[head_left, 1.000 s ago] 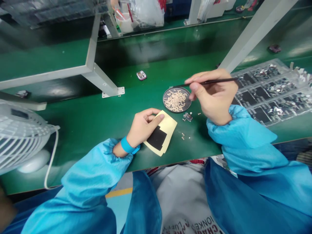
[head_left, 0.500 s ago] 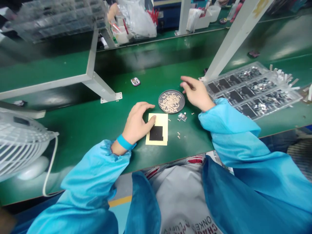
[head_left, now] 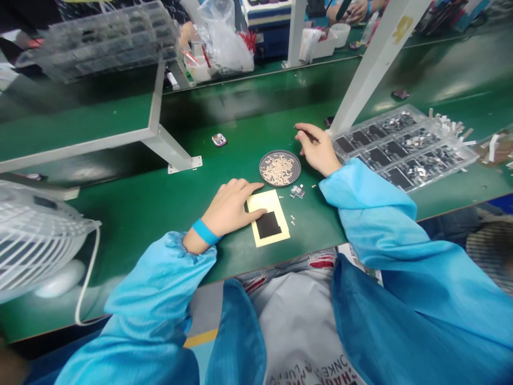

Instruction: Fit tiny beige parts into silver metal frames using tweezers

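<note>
My left hand (head_left: 231, 207) rests with thumb and index finger spread at the left side of a pale yellow sheet (head_left: 262, 200). The thumb tip touches the top of a black rectangular piece (head_left: 269, 225) lying on that sheet. Above the bench, right of a round dark dish (head_left: 279, 168) of small beige pieces, my right hand (head_left: 318, 151) is closed around a thin dark tool (head_left: 313, 138), mostly hidden by the fingers. Between the dish and the sheet's right side lies a small cluster of silvery parts (head_left: 297, 191), with a few loose beige bits (head_left: 293, 220) nearby.
A clear compartment tray (head_left: 406, 147) of black panels and small parts lies to the right, beside a white post (head_left: 371, 67). A small device (head_left: 219, 140) sits behind the dish. At left stand a white fan (head_left: 40, 235) and a raised shelf (head_left: 80, 109). Other people's hands show at the back.
The yellow sheet with its black piece has turned and shifted slightly right under my left hand. My right hand stays beside the dish, and the camera view has shifted a little.
</note>
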Action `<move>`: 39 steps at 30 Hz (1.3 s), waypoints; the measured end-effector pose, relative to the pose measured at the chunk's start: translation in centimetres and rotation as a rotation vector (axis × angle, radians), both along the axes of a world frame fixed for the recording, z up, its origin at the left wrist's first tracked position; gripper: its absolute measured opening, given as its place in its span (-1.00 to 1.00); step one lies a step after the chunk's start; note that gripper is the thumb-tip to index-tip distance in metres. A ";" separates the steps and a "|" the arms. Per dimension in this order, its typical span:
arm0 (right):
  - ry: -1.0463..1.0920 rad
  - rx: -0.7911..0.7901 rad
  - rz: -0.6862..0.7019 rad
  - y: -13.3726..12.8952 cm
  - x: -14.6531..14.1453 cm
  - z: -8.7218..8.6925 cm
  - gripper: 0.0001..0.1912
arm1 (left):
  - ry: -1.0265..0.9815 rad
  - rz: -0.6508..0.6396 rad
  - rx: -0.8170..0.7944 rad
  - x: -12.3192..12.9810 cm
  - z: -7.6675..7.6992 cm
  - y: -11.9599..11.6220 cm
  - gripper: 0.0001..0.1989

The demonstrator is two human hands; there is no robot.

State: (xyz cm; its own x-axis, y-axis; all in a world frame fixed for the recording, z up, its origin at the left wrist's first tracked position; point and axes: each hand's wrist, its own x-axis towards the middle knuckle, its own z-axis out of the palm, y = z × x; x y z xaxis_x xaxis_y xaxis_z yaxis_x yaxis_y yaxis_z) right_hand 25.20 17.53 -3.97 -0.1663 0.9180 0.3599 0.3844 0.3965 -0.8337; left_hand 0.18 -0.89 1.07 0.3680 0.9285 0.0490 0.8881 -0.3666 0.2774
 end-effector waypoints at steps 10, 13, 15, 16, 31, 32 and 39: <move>-0.322 -0.002 -0.069 -0.1 0.0 0.9 -0.60 | -0.422 0.298 0.271 -3.5 -4.0 4.4 -0.80; -0.353 -0.016 -0.112 -0.2 0.1 1.2 -0.68 | -0.413 0.398 0.351 -5.7 -5.0 7.1 -0.78; -0.247 -0.052 -0.130 -0.2 0.3 1.6 -0.71 | -0.376 0.441 0.394 -7.0 -5.3 8.9 -0.70; -0.173 -0.059 -0.141 -0.2 0.4 1.8 -0.70 | -0.351 0.453 0.409 -7.5 -5.5 9.7 -0.65; -0.101 0.125 -0.078 1.2 0.1 0.3 -0.69 | -0.312 0.780 0.324 -9.6 -5.7 16.0 -0.56; -0.093 0.126 -0.099 1.4 0.2 0.1 -0.67 | -0.347 0.758 0.359 -9.4 -5.6 15.7 -0.54; 0.168 -0.087 -0.045 1.4 0.1 0.9 -0.70 | -0.575 0.484 0.373 -5.1 -5.8 10.0 -0.47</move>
